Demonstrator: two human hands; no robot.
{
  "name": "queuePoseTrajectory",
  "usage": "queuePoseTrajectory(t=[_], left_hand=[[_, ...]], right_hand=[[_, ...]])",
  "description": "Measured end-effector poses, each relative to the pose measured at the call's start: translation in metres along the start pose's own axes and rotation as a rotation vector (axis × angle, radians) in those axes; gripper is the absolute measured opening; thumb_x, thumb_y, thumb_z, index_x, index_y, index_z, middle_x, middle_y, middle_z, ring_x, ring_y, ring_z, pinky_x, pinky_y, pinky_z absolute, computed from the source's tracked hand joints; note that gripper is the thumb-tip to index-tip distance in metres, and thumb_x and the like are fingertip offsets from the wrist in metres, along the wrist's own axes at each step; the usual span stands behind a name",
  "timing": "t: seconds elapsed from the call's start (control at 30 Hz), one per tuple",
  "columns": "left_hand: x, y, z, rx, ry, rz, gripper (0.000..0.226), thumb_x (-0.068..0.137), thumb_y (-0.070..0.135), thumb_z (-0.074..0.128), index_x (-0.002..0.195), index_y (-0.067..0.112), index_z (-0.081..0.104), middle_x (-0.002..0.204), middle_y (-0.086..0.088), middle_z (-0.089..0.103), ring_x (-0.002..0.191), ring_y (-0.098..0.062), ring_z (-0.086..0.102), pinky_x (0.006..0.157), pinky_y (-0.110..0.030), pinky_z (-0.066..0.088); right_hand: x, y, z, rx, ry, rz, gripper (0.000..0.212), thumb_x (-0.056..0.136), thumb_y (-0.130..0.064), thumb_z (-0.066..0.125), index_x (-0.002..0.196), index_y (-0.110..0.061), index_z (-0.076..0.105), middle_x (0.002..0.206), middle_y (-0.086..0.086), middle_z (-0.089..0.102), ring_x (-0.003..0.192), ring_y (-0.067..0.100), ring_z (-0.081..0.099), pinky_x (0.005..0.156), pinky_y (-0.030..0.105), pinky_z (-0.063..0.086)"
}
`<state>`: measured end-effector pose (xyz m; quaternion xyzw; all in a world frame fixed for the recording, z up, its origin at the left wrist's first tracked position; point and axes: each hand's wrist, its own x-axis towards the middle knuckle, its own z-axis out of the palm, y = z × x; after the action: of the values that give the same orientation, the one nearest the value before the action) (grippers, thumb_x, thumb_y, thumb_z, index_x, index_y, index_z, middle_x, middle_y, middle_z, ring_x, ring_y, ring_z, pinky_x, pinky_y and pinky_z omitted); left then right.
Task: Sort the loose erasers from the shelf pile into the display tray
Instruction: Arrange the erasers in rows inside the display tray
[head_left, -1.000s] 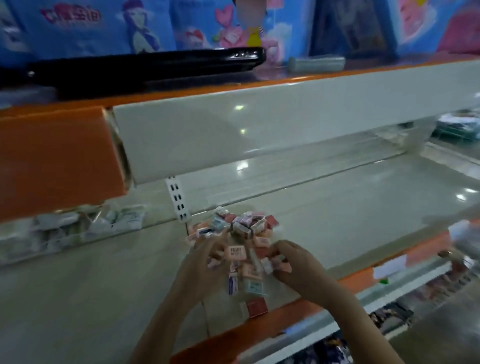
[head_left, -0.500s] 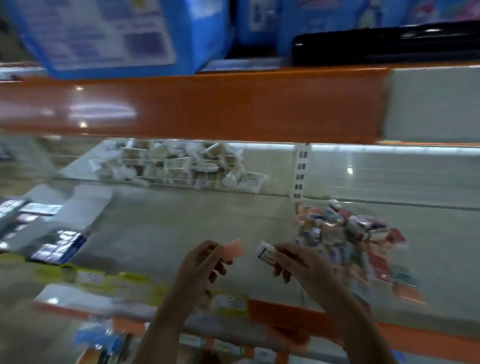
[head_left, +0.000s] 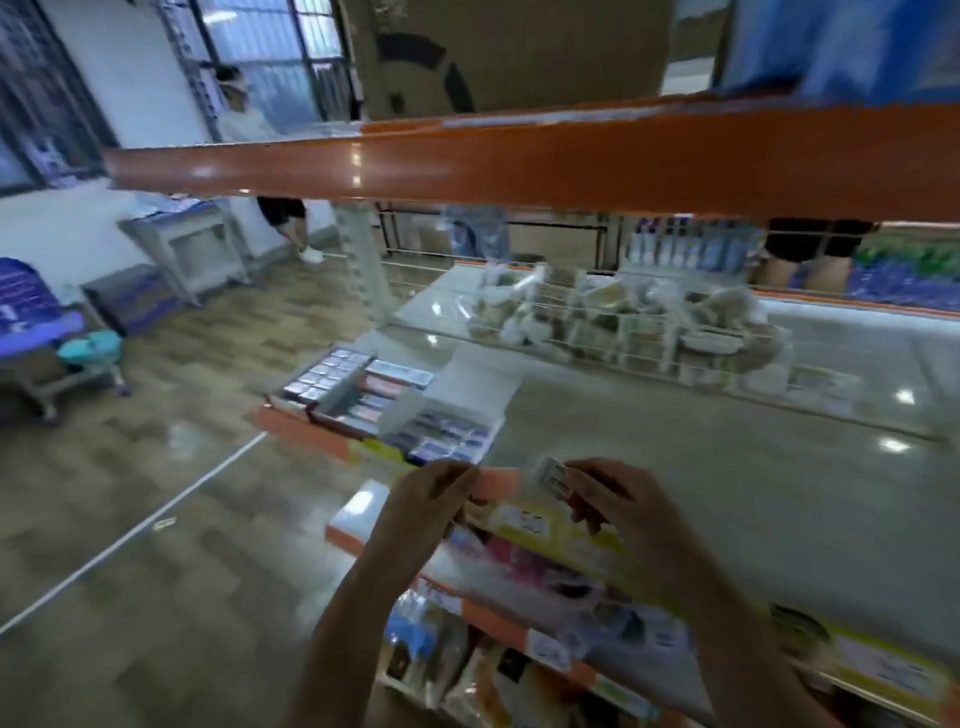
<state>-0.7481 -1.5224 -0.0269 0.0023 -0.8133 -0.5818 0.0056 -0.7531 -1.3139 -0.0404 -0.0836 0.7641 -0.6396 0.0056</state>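
My left hand (head_left: 423, 501) pinches a pink eraser (head_left: 498, 482) between thumb and fingers. My right hand (head_left: 618, 501) grips a white eraser (head_left: 553, 475) by the fingertips. Both erasers are in front of me, above the front edge of the shelf (head_left: 727, 467). The display tray (head_left: 441, 431) with its rows of erasers stands near, beyond my left hand.

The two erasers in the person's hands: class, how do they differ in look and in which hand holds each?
The pink eraser is a plain salmon colour; the white eraser is pale with dark print. The left hand pinches the pink eraser; the right hand pinches the white eraser. Both are small blocks, held side by side above the shelf edge.
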Motion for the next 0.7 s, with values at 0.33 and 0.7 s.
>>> queuePoseTrajectory(t=[0.33,0.7], left_hand=[[0.051,-0.062,-0.126,-0.061,0.13,0.006,0.019,0.094,0.011,0.052,0.088,0.022,0.067,0.064,0.005,0.065,0.053,-0.004,0.047,0.048,-0.021,0.035],[0.16,-0.096,-0.242,-0.015,0.161,0.008,0.014,0.093,0.017,0.055,0.093,0.021,0.068,0.062,0.006,0.064,0.053,0.0,0.052,0.049,-0.015,0.038]], right_hand=[[0.079,-0.016,0.121,-0.218,-0.057,-0.079,0.021,0.089,-0.03,0.062,0.073,-0.044,0.064,0.068,-0.016,0.067,0.065,-0.001,0.059,0.067,0.027,0.046],[0.203,-0.044,0.22,-0.36,-0.144,-0.14,0.009,0.09,-0.024,0.06,0.096,-0.03,0.064,0.079,-0.018,0.064,0.07,-0.005,0.062,0.065,0.014,0.05]])
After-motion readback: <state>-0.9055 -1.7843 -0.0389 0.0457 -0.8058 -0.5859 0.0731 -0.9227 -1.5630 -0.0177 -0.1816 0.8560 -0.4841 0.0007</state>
